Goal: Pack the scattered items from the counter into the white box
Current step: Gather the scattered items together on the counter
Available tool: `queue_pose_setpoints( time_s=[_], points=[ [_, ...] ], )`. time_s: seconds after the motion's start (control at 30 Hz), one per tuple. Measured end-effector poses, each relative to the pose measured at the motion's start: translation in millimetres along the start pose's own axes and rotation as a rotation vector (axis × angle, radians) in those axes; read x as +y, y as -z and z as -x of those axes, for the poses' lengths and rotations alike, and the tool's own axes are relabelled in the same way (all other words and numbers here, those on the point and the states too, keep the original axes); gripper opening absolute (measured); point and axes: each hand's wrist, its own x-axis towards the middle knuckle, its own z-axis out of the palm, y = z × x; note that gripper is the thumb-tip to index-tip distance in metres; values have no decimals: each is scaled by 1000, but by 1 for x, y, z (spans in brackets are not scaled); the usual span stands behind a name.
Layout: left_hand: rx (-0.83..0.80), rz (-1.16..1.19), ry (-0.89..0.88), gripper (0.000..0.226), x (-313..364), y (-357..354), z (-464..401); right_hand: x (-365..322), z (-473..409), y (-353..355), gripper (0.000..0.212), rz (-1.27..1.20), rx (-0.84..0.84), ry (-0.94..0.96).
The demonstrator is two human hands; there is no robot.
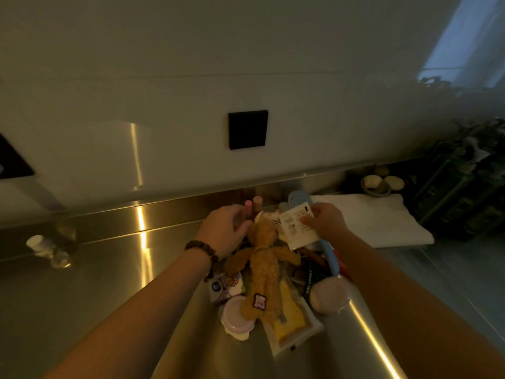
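A heap of items lies on the steel counter. A tan plush toy sprawls on top of it. My right hand pinches a white printed packet above the heap's far end. My left hand reaches to the plush's head, fingers curled beside a pink tube; whether it holds the tube is unclear. Also in the heap are a yellow packet in a clear sleeve, a round pale puff, a small pink-lidded jar, a sticker pack and a blue looped item. The white box is hard to make out.
A folded white cloth lies at the right, with a small bowl and a dark green crate with plants behind it. A small pale bottle lies at the far left. A black square plate sits on the wall.
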Motion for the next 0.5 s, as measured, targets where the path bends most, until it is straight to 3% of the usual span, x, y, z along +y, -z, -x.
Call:
queue_pose_setpoints(
  time_s=[0.27,0.4,0.5],
  points=[
    [-12,-163,53,49,-25,9,38,5,14,-10,36,81,53,4],
    [42,-195,152,54,-39,29,64,-31,33,-8,27,58,146,219],
    [47,-215,237,57,-58,47,85,-78,53,-28,25,3,75,368]
  ],
)
